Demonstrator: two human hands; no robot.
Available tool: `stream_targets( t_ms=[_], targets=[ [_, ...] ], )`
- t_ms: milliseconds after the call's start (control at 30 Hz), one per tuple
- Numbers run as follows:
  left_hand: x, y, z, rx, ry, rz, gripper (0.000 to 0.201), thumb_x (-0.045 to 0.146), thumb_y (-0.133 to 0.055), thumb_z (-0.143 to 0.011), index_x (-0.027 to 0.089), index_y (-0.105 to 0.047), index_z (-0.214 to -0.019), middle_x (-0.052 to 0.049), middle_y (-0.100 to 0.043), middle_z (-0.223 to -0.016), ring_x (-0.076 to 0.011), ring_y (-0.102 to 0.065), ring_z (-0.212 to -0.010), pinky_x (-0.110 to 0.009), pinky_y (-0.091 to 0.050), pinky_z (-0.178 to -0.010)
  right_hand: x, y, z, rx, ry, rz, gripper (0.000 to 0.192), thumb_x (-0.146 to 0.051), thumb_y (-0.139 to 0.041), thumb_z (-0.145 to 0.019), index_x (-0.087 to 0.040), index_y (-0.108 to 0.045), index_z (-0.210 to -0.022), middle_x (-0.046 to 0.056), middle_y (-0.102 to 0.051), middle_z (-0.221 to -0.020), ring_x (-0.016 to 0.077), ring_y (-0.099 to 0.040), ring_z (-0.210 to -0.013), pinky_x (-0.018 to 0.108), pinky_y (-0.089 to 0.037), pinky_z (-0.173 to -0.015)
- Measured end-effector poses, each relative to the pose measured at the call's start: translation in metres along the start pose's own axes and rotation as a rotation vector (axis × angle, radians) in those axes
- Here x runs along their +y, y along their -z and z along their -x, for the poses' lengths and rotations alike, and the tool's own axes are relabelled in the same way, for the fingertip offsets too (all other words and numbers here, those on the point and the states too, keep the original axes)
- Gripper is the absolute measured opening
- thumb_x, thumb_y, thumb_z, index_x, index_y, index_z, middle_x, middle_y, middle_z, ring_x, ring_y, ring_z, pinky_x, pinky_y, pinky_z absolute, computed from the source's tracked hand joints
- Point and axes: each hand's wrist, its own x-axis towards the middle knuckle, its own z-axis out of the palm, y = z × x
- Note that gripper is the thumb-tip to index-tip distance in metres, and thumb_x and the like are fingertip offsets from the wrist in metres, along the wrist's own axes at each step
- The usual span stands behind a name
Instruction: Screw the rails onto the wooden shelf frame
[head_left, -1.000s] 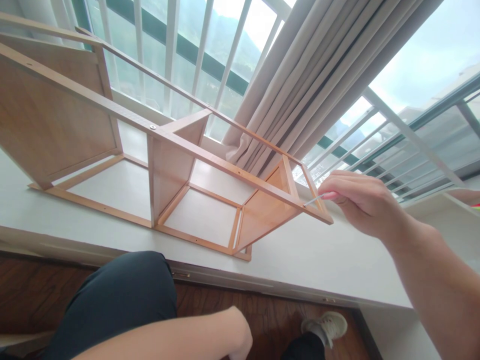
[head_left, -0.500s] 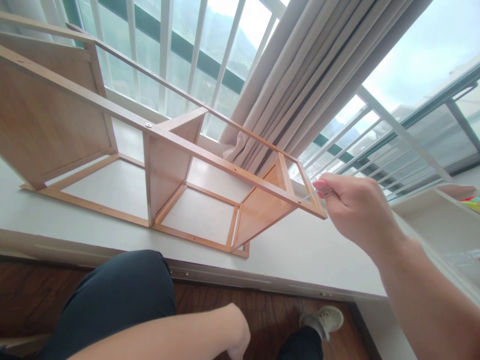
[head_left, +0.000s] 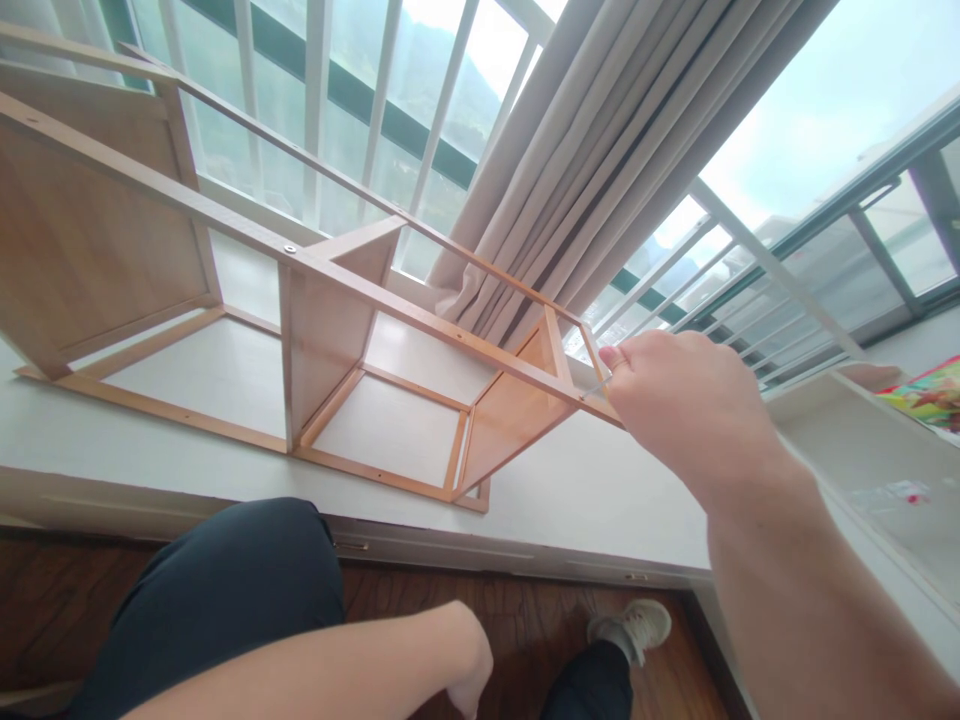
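A wooden shelf frame (head_left: 375,290) with several panels lies on its side on a white window ledge. My right hand (head_left: 675,400) is closed in a fist around a thin metal Allen key (head_left: 598,388). The key's tip meets a screw hole in the upper front rail, near the frame's right end. Behind the fist, the end of that rail is hidden. A flat metal washer or bolt head (head_left: 290,249) shows farther left on the same rail. Low in the view, my left hand (head_left: 469,655) hangs near my knee, away from the frame; its fingers are mostly hidden.
The white ledge (head_left: 637,510) has drawers with small handles below. A grey curtain (head_left: 570,150) and white window bars stand behind the frame. At right is a white open cabinet (head_left: 840,430) with a colourful packet (head_left: 926,395). My shoe (head_left: 645,628) rests on the dark wooden floor.
My right fist has turned, its knuckles now higher and over the rail's end, with the Allen key still at the hole. The whole view has shifted slightly; my left hand stays low.
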Motion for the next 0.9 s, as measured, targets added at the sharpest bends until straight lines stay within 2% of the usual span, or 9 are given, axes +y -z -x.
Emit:
stream_targets(
  t_ms=[100,167,267,367,467,567,767,833,900],
  targets=[
    [-0.001,0.001,-0.001,0.039,0.007,0.005,0.033,0.052,-0.087,-0.062,0.031,-0.088,-0.087,-0.011,-0.084,-0.090,-0.0395,-0.078,-0.096,-0.052,-0.058,-0.088,0.000,-0.001,-0.001,0.011,0.025,-0.020,0.047,-0.027,-0.066,-0.094,-0.024,-0.044,-0.053,0.003,-0.042,-0.049,0.0113,-0.019,-0.042,0.033,-0.018,-0.050],
    [-0.003,0.004,0.000,0.062,0.001,0.012,0.033,0.053,-0.086,-0.062,0.031,-0.088,-0.088,-0.011,-0.084,-0.091,-0.0381,-0.078,-0.095,-0.051,-0.058,-0.087,0.000,-0.001,-0.001,-0.037,0.007,-0.028,0.045,-0.027,-0.063,-0.095,-0.024,-0.045,-0.055,0.005,-0.045,-0.052,0.0137,-0.025,-0.043,0.034,-0.019,-0.052],
    [-0.007,0.010,0.005,0.136,-0.013,0.022,0.033,0.052,-0.086,-0.062,0.031,-0.088,-0.087,-0.011,-0.084,-0.091,-0.0377,-0.078,-0.094,-0.050,-0.058,-0.086,0.005,-0.001,0.001,-0.083,0.063,-0.058,0.037,-0.030,-0.052,-0.101,-0.024,-0.051,-0.064,0.005,-0.052,-0.057,0.0185,-0.038,-0.048,0.035,-0.023,-0.056],
    [-0.009,0.015,0.011,0.195,-0.020,0.035,0.031,0.050,-0.086,-0.060,0.030,-0.087,-0.083,-0.011,-0.084,-0.089,-0.0384,-0.078,-0.093,-0.051,-0.058,-0.085,0.016,-0.001,0.002,-0.124,0.123,-0.192,0.037,-0.034,-0.045,-0.104,-0.024,-0.052,-0.069,0.003,-0.057,-0.059,0.0189,-0.048,-0.054,0.033,-0.029,-0.057],
    [-0.007,0.019,0.015,0.152,-0.009,0.009,0.032,0.048,-0.086,-0.064,0.028,-0.088,-0.089,-0.013,-0.084,-0.091,-0.0398,-0.078,-0.094,-0.053,-0.059,-0.086,0.024,-0.003,0.003,-0.129,0.143,-0.280,0.038,-0.036,-0.046,-0.104,-0.024,-0.051,-0.069,0.001,-0.056,-0.058,0.0177,-0.049,-0.055,0.032,-0.031,-0.058],
    [-0.003,0.022,0.017,0.082,0.011,-0.025,0.035,0.047,-0.085,-0.067,0.028,-0.088,-0.097,-0.013,-0.084,-0.096,-0.0401,-0.078,-0.097,-0.055,-0.059,-0.090,0.030,-0.008,0.001,-0.090,0.214,-0.316,0.037,-0.035,-0.047,-0.104,-0.024,-0.046,-0.069,-0.001,-0.052,-0.058,0.0168,-0.045,-0.054,0.031,-0.033,-0.058],
    [-0.003,0.019,0.014,0.098,0.012,-0.025,0.040,0.049,-0.088,-0.063,0.028,-0.088,-0.096,-0.014,-0.084,-0.096,-0.0413,-0.078,-0.097,-0.055,-0.059,-0.087,0.054,-0.040,-0.011,0.179,0.601,-0.572,0.035,-0.033,-0.044,-0.107,-0.025,-0.056,-0.075,0.003,-0.058,-0.066,0.0197,-0.052,-0.064,0.032,-0.043,-0.063],
    [-0.004,0.015,0.011,0.112,0.011,-0.018,0.036,0.052,-0.088,-0.061,0.029,-0.088,-0.089,-0.013,-0.084,-0.090,-0.0399,-0.079,-0.093,-0.053,-0.059,-0.085,0.058,-0.049,-0.014,0.197,0.615,-0.620,0.036,-0.037,-0.045,-0.108,-0.025,-0.059,-0.078,0.004,-0.061,-0.068,0.0205,-0.052,-0.065,0.033,-0.044,-0.064],
    [-0.005,0.013,0.009,0.124,0.008,-0.010,0.033,0.056,-0.088,-0.060,0.030,-0.087,-0.080,-0.010,-0.083,-0.084,-0.0378,-0.079,-0.089,-0.050,-0.059,-0.083,0.058,-0.051,-0.014,0.149,0.573,-0.663,0.039,-0.045,-0.045,-0.109,-0.025,-0.061,-0.079,0.004,-0.063,-0.071,0.0204,-0.055,-0.066,0.034,-0.045,-0.066]
  ],
)
